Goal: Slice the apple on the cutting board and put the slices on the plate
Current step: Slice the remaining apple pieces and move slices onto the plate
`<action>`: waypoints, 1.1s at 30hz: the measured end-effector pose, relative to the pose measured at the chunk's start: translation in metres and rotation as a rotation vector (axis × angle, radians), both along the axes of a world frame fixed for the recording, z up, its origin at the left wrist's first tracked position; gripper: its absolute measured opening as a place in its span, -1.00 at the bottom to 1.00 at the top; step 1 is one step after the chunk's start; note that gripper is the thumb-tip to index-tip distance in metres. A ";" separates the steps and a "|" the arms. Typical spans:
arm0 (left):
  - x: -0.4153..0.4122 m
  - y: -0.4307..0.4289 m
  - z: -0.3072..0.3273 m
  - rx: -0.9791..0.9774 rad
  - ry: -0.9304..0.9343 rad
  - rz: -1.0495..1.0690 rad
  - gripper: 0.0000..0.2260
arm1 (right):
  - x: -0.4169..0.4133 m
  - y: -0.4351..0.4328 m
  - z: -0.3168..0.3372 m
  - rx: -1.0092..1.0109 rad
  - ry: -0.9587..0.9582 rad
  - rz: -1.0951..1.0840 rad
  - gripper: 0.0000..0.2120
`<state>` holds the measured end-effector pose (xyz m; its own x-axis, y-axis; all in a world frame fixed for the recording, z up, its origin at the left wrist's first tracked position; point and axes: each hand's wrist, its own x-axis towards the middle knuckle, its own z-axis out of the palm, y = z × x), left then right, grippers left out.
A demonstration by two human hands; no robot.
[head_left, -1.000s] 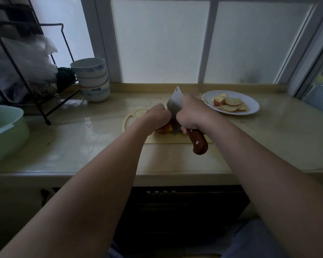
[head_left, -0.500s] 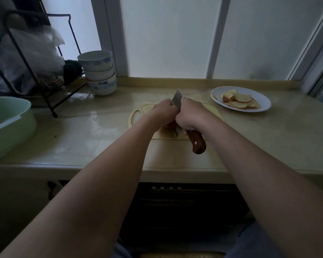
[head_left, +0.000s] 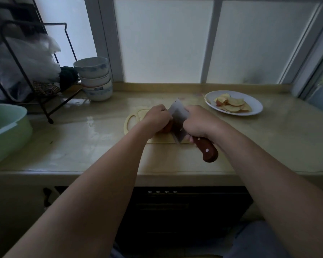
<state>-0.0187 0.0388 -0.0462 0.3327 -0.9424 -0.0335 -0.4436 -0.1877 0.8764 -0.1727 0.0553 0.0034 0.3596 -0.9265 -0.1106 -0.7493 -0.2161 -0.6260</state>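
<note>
A pale, glossy desk [head_left: 82, 146] runs beneath a frosted window [head_left: 162, 40] in dim light. At the far left a green basin [head_left: 6, 131] sits at the desk's edge, and behind it a black wire rack [head_left: 35, 71] holds a crumpled plastic bag [head_left: 26, 58]. Just right of the rack is a stack of bowls [head_left: 95, 79] against the window sill. In the middle lies the pale cutting board [head_left: 132, 120], its handle hole at the left end. The left hand [head_left: 157, 119] rests on the board with its grip curled over the apple [head_left: 167, 127], hiding all but a reddish sliver of it. The broad blade of the knife [head_left: 177, 116] stands tilted right beside those fingers, against the fruit. The right hand [head_left: 198, 123] has its grip closed round the knife's brown riveted handle, which juts toward the camera. Further right and well apart from the board, a white plate [head_left: 254, 105] holds a heap of slices [head_left: 233, 105].
</note>
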 end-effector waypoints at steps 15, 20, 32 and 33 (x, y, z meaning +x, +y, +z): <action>0.003 0.004 -0.003 0.013 0.022 0.005 -0.88 | -0.002 -0.001 0.021 -0.074 -0.120 -0.040 -0.32; 0.003 0.004 -0.004 0.013 0.013 0.005 -0.88 | 0.001 -0.002 0.018 -0.062 -0.150 -0.047 -0.29; 0.003 0.003 -0.006 -0.012 0.007 0.012 -0.90 | 0.004 0.002 0.023 -0.075 -0.098 -0.037 -0.36; 0.004 0.003 -0.006 -0.014 0.004 0.013 -0.90 | 0.004 0.003 0.023 -0.081 -0.082 -0.037 -0.38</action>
<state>-0.0151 0.0417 -0.0526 0.3445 -0.9385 -0.0216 -0.4377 -0.1809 0.8808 -0.1682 0.0585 0.0261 0.3293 -0.9442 -0.0066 -0.7048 -0.2412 -0.6672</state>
